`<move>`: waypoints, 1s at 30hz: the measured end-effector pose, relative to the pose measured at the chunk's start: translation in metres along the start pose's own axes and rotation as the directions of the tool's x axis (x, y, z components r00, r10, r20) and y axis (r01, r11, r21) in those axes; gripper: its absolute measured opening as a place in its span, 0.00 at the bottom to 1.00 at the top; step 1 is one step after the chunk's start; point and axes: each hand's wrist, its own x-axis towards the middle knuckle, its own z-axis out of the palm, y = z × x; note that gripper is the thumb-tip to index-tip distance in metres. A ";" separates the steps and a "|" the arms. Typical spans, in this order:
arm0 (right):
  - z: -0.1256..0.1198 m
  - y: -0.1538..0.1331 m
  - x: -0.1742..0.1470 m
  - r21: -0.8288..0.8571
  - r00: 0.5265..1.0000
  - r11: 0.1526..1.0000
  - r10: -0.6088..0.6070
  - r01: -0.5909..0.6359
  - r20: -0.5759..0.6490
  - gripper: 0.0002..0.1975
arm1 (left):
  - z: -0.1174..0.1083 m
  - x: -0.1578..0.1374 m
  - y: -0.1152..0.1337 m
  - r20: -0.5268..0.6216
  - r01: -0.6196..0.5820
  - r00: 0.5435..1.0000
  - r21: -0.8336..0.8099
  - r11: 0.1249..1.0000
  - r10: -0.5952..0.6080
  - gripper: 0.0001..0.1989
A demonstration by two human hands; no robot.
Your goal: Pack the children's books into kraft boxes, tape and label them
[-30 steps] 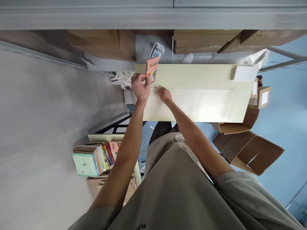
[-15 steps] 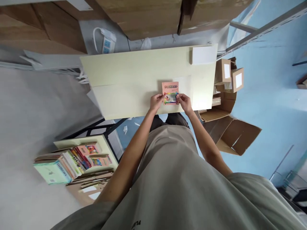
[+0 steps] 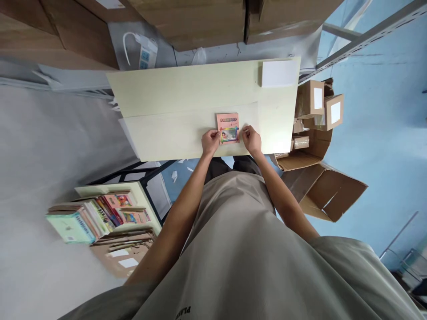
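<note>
On the cream-coloured rectangular tabletop (image 3: 200, 84), close to its near edge, you have a small pink paper booklet (image 3: 228, 128) lying cover up, with a rainbow-bordered picture on its lower half. It rests over a thin pale sheet (image 3: 160, 133), between your two hands. Your left hand (image 3: 210, 142) is at the booklet's left edge, thumb and fingertips touching it — whether they are clamped on the edge, I cannot tell. Your right hand (image 3: 251, 140) sits just beside the right edge, a slight gap away, its fingers curled with the tips drawn close to the thumb; whether anything thin is between them, I cannot tell.

Toward the far right corner of the tabletop you have a flat white rectangular box (image 3: 279, 74). Beyond the far edge, to the left, a white power strip with blue sockets (image 3: 147, 52) lies on a grey metal shelf (image 3: 220, 55), near large brown cardboard boxes (image 3: 196, 22).

Down to your left, a row of colourful books (image 3: 103, 213) stands on a low cream board — brown flattened cardboard (image 3: 125, 240) lies near it. To your right is an open brown cardboard carton (image 3: 336, 191).
</note>
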 end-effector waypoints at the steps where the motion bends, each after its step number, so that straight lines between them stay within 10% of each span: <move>1: -0.001 0.003 0.001 0.000 1.000 1.000 -0.017 0.017 0.008 0.10 | -0.001 -0.001 -0.001 -0.009 0.004 1.000 0.008 1.000 -0.004 0.04; 10: -0.035 0.047 -0.012 -0.168 0.942 0.984 -0.117 0.066 -0.315 0.21 | 0.002 -0.009 0.001 -0.037 -0.005 0.999 0.055 0.998 0.007 0.03; 18: -0.071 0.015 -0.065 -0.338 0.896 0.857 -0.437 0.388 -0.082 0.21 | 0.009 -0.019 0.005 -0.096 -0.100 0.987 0.234 0.967 0.125 0.05; 23: -0.103 0.020 -0.067 -0.303 0.911 0.893 -0.387 0.333 -0.141 0.23 | 0.016 -0.014 0.010 -0.132 -0.061 0.987 0.200 0.978 0.089 0.04; 30: -0.068 0.031 -0.014 -0.043 0.979 0.999 -0.006 -0.003 -0.203 0.31 | 0.016 -0.013 0.010 -0.114 -0.071 0.989 0.193 0.979 0.094 0.05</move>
